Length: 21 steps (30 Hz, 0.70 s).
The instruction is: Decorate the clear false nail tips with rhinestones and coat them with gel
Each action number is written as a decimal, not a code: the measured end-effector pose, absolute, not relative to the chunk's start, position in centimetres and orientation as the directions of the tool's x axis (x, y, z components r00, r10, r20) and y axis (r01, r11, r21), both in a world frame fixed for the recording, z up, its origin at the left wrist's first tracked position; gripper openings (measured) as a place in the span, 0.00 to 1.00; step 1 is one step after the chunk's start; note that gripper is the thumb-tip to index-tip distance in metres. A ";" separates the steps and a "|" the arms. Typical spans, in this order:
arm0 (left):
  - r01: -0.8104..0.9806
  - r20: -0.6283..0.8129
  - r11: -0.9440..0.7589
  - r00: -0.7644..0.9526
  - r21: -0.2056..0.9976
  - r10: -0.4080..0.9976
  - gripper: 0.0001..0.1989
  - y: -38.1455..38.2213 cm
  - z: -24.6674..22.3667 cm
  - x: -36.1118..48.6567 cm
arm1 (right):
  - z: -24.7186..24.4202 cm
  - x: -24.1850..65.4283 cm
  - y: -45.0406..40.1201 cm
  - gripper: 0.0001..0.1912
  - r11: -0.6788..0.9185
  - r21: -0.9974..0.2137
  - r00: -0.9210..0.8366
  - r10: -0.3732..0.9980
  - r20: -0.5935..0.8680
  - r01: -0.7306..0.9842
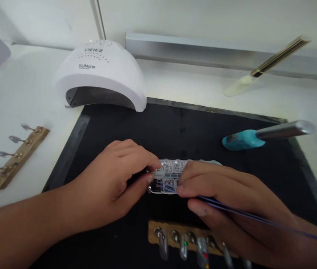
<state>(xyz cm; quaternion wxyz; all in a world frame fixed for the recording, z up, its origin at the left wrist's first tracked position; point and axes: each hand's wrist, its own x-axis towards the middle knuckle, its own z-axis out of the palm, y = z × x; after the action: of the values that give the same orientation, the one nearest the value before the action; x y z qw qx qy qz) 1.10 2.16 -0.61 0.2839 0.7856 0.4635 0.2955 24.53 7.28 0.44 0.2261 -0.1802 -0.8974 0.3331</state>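
A clear compartment case (169,166) of small sparkling pieces lies on the black mat (186,138). My left hand (124,179) pinches the case's left end between thumb and forefinger. In my right hand (225,201) are thin blue-purple tweezers (228,207), their tips over a lower left compartment; whether they grip a piece is too small to tell. The fingers of this hand cover part of the case's right side. Below the case, a wooden strip (152,233) bears several decorated nail tips, partly hidden by my right hand.
A white nail lamp (102,71) stands behind the mat at the left. Another wooden strip with nail tips (21,160) lies far left. A turquoise bottle (242,140) and a bottle with a gold-and-black cap (241,84) are at the right.
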 end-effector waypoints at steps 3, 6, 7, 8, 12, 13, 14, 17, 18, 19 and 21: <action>0.560 0.201 -0.407 0.393 0.721 0.897 0.08 2.2 -0.6 1.1 | 0.5 24.3 7.4 0.05 0.716 -0.677 -0.840 0.465 0.281 0.170; 0.558 0.207 -0.410 0.391 0.721 0.897 0.08 2.3 -0.6 1.1 | 0.5 24.1 7.5 0.05 0.714 -0.680 -0.836 0.467 0.287 0.166; 0.558 0.208 -0.410 0.390 0.722 0.897 0.08 2.3 -0.6 1.1 | 0.5 24.0 7.5 0.05 0.713 -0.680 -0.834 0.471 0.287 0.169; 0.557 0.207 -0.408 0.389 0.724 0.898 0.07 2.3 -0.6 1.1 | 0.5 24.0 7.5 0.05 0.714 -0.680 -0.832 0.473 0.289 0.170; 0.561 0.195 -0.397 0.385 0.727 0.902 0.08 2.3 -0.7 1.2 | 0.4 24.0 7.5 0.05 0.716 -0.680 -0.827 0.474 0.304 0.160; 0.562 0.195 -0.396 0.385 0.726 0.902 0.08 2.3 -0.7 1.2 | 0.4 24.0 7.5 0.05 0.715 -0.681 -0.829 0.472 0.301 0.160; 0.562 0.194 -0.396 0.384 0.726 0.903 0.08 2.3 -0.7 1.2 | 0.4 24.0 7.5 0.05 0.714 -0.682 -0.830 0.471 0.299 0.160; 0.561 0.195 -0.397 0.384 0.726 0.902 0.08 2.2 -0.6 1.1 | 0.3 23.9 7.4 0.04 0.714 -0.675 -0.822 0.489 0.293 0.184; 0.563 0.194 -0.396 0.385 0.726 0.902 0.08 2.2 -0.6 1.1 | 0.3 24.0 7.4 0.04 0.718 -0.672 -0.819 0.490 0.300 0.184; 0.563 0.193 -0.397 0.386 0.725 0.902 0.08 2.2 -0.6 1.1 | 0.3 24.0 7.3 0.04 0.721 -0.671 -0.816 0.487 0.312 0.174; 0.563 0.193 -0.395 0.384 0.726 0.903 0.08 2.2 -0.6 1.2 | 0.3 24.1 7.2 0.04 0.721 -0.675 -0.820 0.477 0.316 0.159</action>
<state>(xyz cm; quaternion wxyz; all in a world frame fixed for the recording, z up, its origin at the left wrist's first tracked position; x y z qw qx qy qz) 1.15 2.19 -0.58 0.2868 0.7810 0.4692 0.2961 24.09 7.23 0.32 0.2419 -0.1778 -0.8955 0.3286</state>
